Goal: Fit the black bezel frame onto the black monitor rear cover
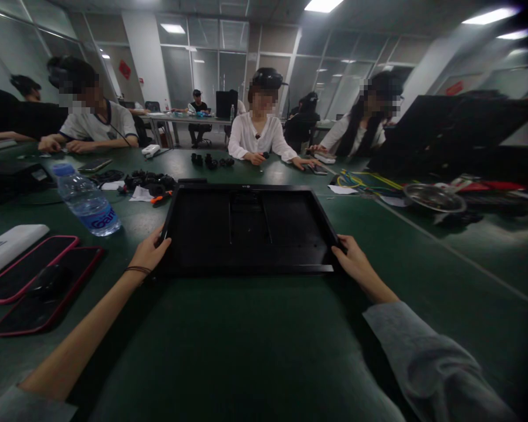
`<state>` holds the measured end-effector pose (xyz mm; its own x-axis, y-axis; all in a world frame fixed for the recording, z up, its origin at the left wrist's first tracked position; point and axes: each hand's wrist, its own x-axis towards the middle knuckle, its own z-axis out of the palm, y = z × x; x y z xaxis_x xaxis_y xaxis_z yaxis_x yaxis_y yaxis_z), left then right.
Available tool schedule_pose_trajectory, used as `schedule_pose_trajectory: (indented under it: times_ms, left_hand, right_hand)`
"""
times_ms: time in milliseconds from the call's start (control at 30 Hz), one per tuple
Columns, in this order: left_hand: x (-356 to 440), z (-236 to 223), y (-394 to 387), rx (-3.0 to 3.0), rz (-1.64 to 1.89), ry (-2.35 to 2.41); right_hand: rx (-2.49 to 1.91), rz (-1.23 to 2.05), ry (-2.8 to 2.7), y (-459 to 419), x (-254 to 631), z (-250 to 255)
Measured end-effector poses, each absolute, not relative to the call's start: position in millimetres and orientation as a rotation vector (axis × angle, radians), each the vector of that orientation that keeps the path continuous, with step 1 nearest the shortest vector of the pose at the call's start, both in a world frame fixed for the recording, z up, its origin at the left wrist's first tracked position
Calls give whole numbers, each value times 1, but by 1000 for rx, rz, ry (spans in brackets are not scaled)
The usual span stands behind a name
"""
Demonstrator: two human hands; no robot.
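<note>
Between my two hands is a black monitor casing (202, 225), a wide shallow rectangular shell with a raised rim and two thin ridges down its middle. A small pale logo marks the middle of its far edge. My left hand (150, 253) grips the left side, thumb over the rim and fingers mostly hidden beneath. On the opposite side my right hand (351, 258) holds the rim the same way. The casing is at or just above the green table (246, 346); I cannot tell whether it touches.
At left stand a water bottle (88, 202), a white power bank (11, 249) and phones in pink-red cases (77, 272). Black cables and small parts (147, 181) lie behind. To the right are a metal bowl (435, 198) and yellow-green wires (361, 180). Several people sit across the table.
</note>
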<state>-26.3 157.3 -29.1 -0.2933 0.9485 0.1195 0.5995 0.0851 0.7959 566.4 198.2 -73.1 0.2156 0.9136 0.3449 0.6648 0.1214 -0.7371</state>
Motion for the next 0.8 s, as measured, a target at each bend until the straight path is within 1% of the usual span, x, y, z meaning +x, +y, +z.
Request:
schedule_pose_trajectory:
  times_ms: [267,467,800]
  left_hand:
    - [-23,-28,155,1587,1034,2005]
    - [-24,-29,155,1625,949,2082]
    - [-24,-28,156,1611,1104,1937]
  right_hand:
    - [-1635,359,-1516,193,559,-67]
    - [-1542,384,-1545,193,552,-63]
    - [-1463,432,-1514,189,549,-58]
